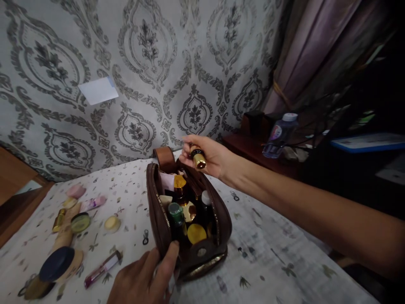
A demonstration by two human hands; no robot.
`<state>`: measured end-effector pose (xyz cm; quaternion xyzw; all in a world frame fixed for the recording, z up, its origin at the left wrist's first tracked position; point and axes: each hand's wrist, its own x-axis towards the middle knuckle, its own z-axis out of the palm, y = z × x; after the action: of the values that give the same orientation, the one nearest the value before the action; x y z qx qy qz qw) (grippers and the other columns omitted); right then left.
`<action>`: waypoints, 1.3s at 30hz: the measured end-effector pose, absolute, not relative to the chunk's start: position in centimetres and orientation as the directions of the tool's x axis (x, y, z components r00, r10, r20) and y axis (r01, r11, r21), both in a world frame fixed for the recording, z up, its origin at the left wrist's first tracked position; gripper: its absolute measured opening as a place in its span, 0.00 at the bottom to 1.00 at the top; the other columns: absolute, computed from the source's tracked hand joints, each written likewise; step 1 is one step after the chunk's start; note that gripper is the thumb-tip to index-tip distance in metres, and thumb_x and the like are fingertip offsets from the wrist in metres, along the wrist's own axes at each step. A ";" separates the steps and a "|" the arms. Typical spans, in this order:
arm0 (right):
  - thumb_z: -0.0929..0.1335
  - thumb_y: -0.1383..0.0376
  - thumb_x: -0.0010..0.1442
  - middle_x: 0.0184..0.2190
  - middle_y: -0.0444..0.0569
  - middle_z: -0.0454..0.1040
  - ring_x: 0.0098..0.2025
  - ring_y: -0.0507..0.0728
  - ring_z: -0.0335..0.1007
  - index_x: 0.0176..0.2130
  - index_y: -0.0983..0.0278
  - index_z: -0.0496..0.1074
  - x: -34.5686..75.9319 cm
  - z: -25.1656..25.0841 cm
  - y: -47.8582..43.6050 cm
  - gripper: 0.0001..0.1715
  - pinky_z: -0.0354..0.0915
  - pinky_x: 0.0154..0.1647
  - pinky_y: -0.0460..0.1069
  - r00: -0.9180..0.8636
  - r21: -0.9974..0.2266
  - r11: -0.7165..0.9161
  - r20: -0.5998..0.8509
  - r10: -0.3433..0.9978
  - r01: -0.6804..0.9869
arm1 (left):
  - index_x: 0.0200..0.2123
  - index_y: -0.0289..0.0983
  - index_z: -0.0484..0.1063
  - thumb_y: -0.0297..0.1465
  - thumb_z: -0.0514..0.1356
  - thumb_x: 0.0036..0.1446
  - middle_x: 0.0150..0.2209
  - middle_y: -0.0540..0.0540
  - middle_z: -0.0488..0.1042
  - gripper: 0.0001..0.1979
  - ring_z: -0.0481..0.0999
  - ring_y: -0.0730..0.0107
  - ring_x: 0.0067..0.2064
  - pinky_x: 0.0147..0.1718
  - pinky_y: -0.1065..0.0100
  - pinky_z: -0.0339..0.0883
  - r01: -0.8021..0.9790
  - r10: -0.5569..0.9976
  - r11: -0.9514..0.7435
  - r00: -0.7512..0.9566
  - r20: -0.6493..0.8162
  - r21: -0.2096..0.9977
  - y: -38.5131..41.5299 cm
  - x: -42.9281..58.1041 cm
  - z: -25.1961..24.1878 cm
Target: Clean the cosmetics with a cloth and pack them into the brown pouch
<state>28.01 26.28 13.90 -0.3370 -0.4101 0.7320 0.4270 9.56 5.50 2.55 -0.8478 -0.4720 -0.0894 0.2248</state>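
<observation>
A brown zippered toiletry bag (155, 217) stands unzipped on the patterned cloth. Its near left rim is pinched by my left hand (147, 274), thumb over the edge and fingers along the outer side. Above the bag's far end, my right hand (209, 154) is closed around a small bottle with a gold cap (200, 161); the palm hides part of it. Inside the bag are a green-capped bottle (176, 213), a round yellow lid (196, 233), a white-capped dark bottle (206, 198), an amber-topped bottle (180, 182) and a gold cap (189, 212).
Cosmetics lie left of the bag: a dark-lidded jar (57, 264), a lip gloss tube (103, 269), a small cream jar (112, 223), a pink tube (93, 203) and a green-lidded jar (80, 222). A clear bottle (280, 134) stands at right. Patterned wallpaper (148, 84) rises behind.
</observation>
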 end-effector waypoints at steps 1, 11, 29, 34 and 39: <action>0.66 0.70 0.60 0.15 0.38 0.61 0.18 0.47 0.59 0.23 0.63 0.60 27.9 13.7 26.4 0.16 0.66 0.22 0.41 -0.445 -0.934 -0.250 -0.116 0.888 -0.254 | 0.61 0.37 0.59 0.19 0.49 0.52 0.35 0.47 0.78 0.31 0.77 0.70 0.26 0.23 0.73 0.69 0.840 0.759 -0.456 0.540 0.364 -0.294 5.5 9.6 2.7; 0.75 0.69 0.46 0.40 0.54 0.80 0.38 0.58 0.76 0.46 0.70 0.76 25.5 14.8 25.1 0.25 0.62 0.29 0.45 -0.720 -0.130 0.714 -0.247 0.649 0.688 | 0.61 0.36 0.56 0.20 0.50 0.50 0.36 0.47 0.78 0.32 0.78 0.69 0.27 0.23 0.72 0.68 0.841 0.750 -0.464 0.540 0.382 -0.279 5.6 9.6 2.7; 0.75 0.68 0.49 0.40 0.54 0.81 0.41 0.58 0.77 0.46 0.71 0.79 22.9 13.9 27.9 0.22 0.65 0.34 0.44 -0.711 -0.047 0.722 -0.228 0.665 0.690 | 0.62 0.37 0.59 0.20 0.51 0.50 0.40 0.44 0.80 0.33 0.80 0.68 0.31 0.25 0.72 0.71 0.852 0.757 -0.480 0.523 0.392 -0.210 5.6 9.3 2.0; 0.70 0.71 0.55 0.47 0.61 0.78 0.50 0.65 0.75 0.49 0.69 0.77 21.9 11.2 29.0 0.20 0.69 0.44 0.50 -0.670 -0.071 0.667 -0.126 0.732 0.742 | 0.61 0.38 0.60 0.19 0.50 0.49 0.38 0.46 0.80 0.34 0.80 0.69 0.31 0.25 0.73 0.71 0.849 0.753 -0.488 0.528 0.394 -0.204 5.6 9.2 2.1; 0.67 0.70 0.59 0.50 0.62 0.76 0.53 0.66 0.73 0.52 0.67 0.75 21.9 10.6 29.2 0.20 0.69 0.47 0.53 -0.673 -0.115 0.663 -0.081 0.735 0.739 | 0.61 0.39 0.60 0.20 0.51 0.50 0.39 0.45 0.80 0.33 0.81 0.67 0.31 0.25 0.73 0.71 0.855 0.749 -0.472 0.517 0.414 -0.215 5.6 9.3 2.0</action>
<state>21.93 29.25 10.62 -0.4043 -0.9119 0.0693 -0.0138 9.35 5.62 1.98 -0.8475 -0.4731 -0.1324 0.2008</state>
